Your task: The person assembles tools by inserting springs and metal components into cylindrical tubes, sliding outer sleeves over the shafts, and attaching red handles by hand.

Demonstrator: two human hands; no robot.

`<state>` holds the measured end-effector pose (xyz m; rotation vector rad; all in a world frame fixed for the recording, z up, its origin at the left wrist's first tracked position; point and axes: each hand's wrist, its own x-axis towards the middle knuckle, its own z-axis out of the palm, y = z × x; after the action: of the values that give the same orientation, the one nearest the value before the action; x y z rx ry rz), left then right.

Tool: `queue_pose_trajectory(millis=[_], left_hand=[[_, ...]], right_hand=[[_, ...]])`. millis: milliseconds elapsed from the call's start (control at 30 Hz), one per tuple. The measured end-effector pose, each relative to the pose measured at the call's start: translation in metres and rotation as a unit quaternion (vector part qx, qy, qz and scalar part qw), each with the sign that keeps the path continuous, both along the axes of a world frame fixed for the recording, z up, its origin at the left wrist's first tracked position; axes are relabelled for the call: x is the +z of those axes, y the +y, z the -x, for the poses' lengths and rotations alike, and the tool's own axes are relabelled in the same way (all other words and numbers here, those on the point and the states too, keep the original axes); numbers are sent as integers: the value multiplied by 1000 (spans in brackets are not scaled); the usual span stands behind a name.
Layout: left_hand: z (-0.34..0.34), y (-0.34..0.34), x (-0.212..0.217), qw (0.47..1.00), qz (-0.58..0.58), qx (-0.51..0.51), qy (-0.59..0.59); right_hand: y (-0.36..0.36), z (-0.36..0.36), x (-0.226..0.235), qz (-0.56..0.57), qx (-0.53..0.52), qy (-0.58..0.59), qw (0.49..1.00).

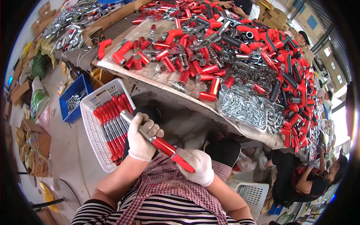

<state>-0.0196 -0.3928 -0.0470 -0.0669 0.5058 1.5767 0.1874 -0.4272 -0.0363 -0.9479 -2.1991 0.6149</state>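
Note:
In front of my apron I hold a red-and-silver tubular tool slantwise, its exact kind unclear. My left hand, in a white glove, is wrapped round its silver tube, with the bare silver end sticking out at upper left. My right hand, gloved as well, grips the lower end, where a red tip shows beneath the fingers. To the left, a white plastic basket holds a row of similar red-and-silver tools lying side by side.
A worktable edge runs ahead of me, heaped with red sleeves and handles. A clear tray of small silver screws stands near that edge. A blue bin is at left. A co-worker sits at right.

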Motion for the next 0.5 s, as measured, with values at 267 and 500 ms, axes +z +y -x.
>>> queue_pose_trajectory(millis=[267, 500], left_hand=[[-1, 5, -2, 994, 106, 1, -3], [6, 23, 54, 962, -233, -107, 90]], right_hand=[[1, 10, 4, -218, 19, -125, 968], [-21, 38, -7, 629, 56, 542, 554]])
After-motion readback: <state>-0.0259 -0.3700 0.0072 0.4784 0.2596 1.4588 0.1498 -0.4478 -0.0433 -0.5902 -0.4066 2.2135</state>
